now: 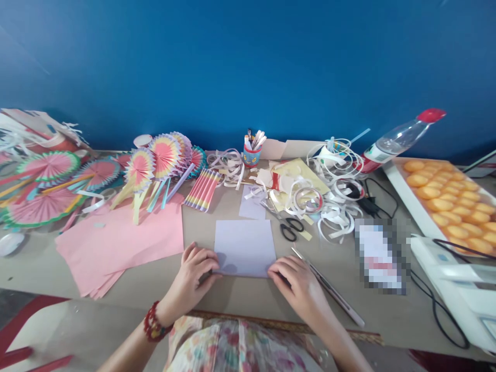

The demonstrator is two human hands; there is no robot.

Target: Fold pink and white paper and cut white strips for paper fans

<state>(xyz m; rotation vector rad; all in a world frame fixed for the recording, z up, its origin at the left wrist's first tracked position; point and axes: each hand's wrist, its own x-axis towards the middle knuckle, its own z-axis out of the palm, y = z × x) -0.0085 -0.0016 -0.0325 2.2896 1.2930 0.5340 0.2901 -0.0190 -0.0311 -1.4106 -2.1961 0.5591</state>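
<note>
A lavender sheet of paper [245, 245] lies flat on the table in front of me. My left hand [196, 269] pinches its near left corner between thumb and fingers. At the near right corner, my right hand [296, 284] has its fingers closed on the paper's edge, with the fingertips partly hidden. Just beyond the sheet is a smaller lavender piece [252, 203]. Black-handled scissors [290, 229] rest to the upper right, and a long slim silver tool [329, 289] lies beside my right hand. Pink sheets [127, 243] spread out left of my left hand.
Pleated paper fans [166, 155] and a striped folded strip [202, 190] lie at the left and back. Behind are a pen cup [252, 156] and tangled white strips [335, 219]. A tilted bottle [391, 142], a tray of orange rounded things [445, 196] and cables stand right.
</note>
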